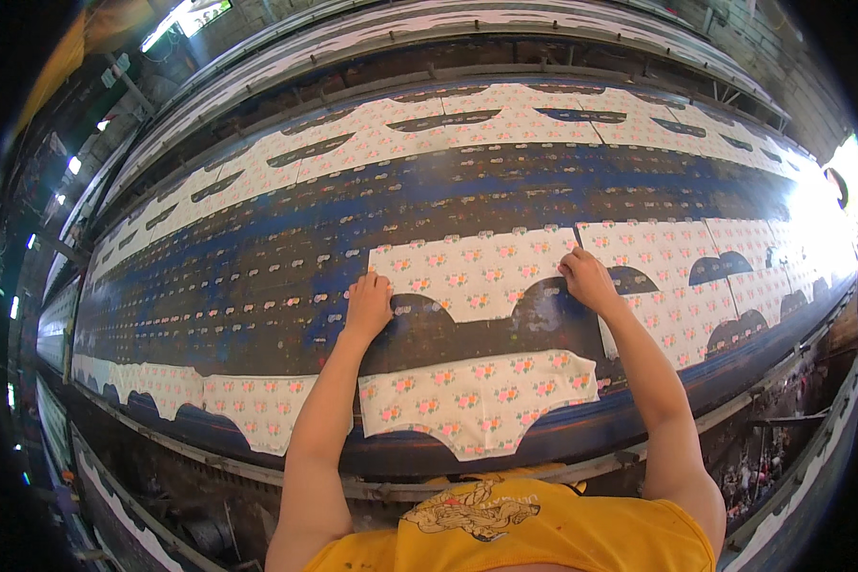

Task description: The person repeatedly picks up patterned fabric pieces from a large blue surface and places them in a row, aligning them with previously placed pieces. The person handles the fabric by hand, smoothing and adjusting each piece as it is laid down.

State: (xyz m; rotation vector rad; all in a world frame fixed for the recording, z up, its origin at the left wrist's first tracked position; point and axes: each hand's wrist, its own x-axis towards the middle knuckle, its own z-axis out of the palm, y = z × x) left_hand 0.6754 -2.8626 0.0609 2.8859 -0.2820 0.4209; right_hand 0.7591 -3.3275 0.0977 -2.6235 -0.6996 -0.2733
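Observation:
A white cut fabric piece with a pink and orange floral print [472, 272] lies on the long, blue-and-dark stained board [200, 315], with two curved cutouts along its lower edge. My left hand [371, 297] pinches the left edge of this piece. My right hand [582, 278] grips it near its top right corner. A similar piece [477, 400] lies nearer me, between my forearms. Right of my right hand, more floral pieces [653, 243] lie in joined rows; another row [248, 400] runs along the front left.
A far row of floral pieces [486, 105] spans the back of the board. Further long boards with rails [400, 33] run behind. A metal rail [582, 467] edges the front, near my body. Bright light glares at the right, and lamps show at the upper left.

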